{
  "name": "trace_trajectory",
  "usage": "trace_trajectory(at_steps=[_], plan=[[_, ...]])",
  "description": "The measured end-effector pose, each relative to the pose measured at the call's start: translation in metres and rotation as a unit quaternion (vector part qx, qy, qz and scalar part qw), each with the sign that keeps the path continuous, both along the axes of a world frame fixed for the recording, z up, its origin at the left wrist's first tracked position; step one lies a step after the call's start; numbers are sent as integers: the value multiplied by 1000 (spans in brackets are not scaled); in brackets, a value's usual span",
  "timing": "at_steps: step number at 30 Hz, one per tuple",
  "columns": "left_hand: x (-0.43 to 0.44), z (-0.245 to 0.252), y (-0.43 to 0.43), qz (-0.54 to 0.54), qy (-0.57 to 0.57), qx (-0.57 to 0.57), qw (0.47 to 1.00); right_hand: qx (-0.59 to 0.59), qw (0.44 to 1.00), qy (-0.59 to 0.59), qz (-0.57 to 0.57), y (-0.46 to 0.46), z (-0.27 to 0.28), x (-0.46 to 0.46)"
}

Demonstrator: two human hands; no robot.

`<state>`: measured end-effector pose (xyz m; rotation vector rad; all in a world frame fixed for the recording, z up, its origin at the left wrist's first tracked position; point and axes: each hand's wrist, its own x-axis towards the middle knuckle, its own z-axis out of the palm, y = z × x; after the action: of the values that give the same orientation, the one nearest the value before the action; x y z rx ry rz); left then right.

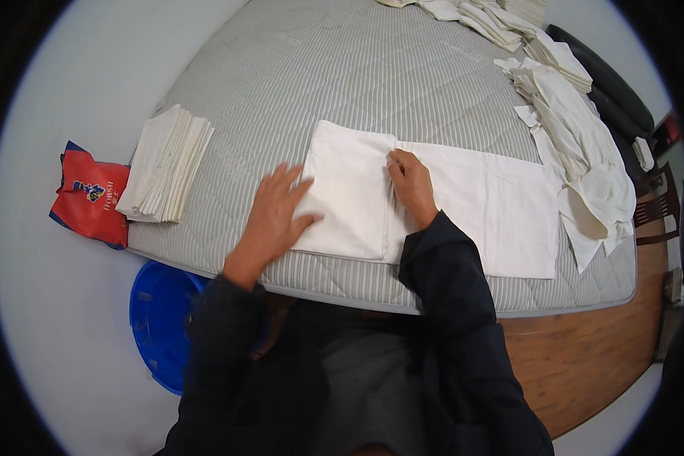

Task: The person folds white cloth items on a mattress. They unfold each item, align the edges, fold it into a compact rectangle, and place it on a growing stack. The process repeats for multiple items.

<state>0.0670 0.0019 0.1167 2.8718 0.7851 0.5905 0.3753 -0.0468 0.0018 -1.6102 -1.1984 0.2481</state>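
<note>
A white cloth (518, 214) lies lengthwise on a striped mattress (296, 62), its left part folded over into a squarish flap (347, 194). My right hand (413, 182) has its fingers curled at the flap's right edge, thumb and forefinger pinching the fabric there. Over the left edge of the flap is my left hand (276, 216), slightly blurred, fingers spread and nothing held. Whether its palm touches the cloth cannot be made out.
Folded white cloths stand in a stack (165, 165) at the left, beside a red bag (94, 191) bearing print. Loose white cloths (575, 131) heap along the right side. Below the mattress edge sits a blue plastic tub (157, 325); a wooden chair (658, 205) is far right.
</note>
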Motion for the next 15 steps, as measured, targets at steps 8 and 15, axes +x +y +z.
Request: trace_trajectory(at_steps=[8, 15], plan=[[101, -59, 97, 63, 136, -86, 985, 48, 998, -42, -5, -4, 2, -1], [93, -83, 98, 39, 155, -57, 986, -3, 999, -43, 1, -5, 5, -6]])
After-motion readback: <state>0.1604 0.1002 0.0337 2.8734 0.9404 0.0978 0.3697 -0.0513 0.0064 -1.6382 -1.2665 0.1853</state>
